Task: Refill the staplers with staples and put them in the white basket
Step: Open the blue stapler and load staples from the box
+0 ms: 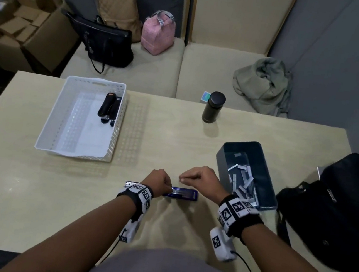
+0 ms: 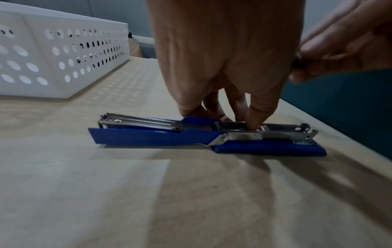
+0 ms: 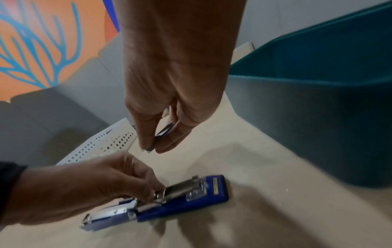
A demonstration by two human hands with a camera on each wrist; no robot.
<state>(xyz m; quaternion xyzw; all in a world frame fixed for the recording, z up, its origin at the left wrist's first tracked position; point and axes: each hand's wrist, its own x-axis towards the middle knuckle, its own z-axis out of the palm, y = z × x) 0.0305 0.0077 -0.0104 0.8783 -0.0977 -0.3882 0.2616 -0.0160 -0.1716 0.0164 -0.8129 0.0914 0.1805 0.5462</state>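
Note:
A blue stapler (image 1: 185, 193) (image 2: 161, 135) lies folded open and flat on the table in front of me, its metal magazine facing up. My left hand (image 1: 168, 188) (image 2: 233, 120) holds it at the hinge, thumb tip in the magazine channel and the other fingers behind. My right hand (image 1: 183, 178) (image 3: 152, 147) hovers just above and beyond the stapler (image 3: 191, 201), pinching a strip of staples (image 3: 165, 130). The white basket (image 1: 52, 114) (image 2: 63, 58) stands at the far left with two black staplers (image 1: 108, 108) inside.
A dark blue bin (image 1: 219, 154) (image 3: 307, 117) with several loose staple strips (image 1: 242, 180) sits right of my hands. A black flask (image 1: 213, 107) stands at the far table edge. A black bag (image 1: 335, 213) lies on the right. Behind the table a sofa holds bags.

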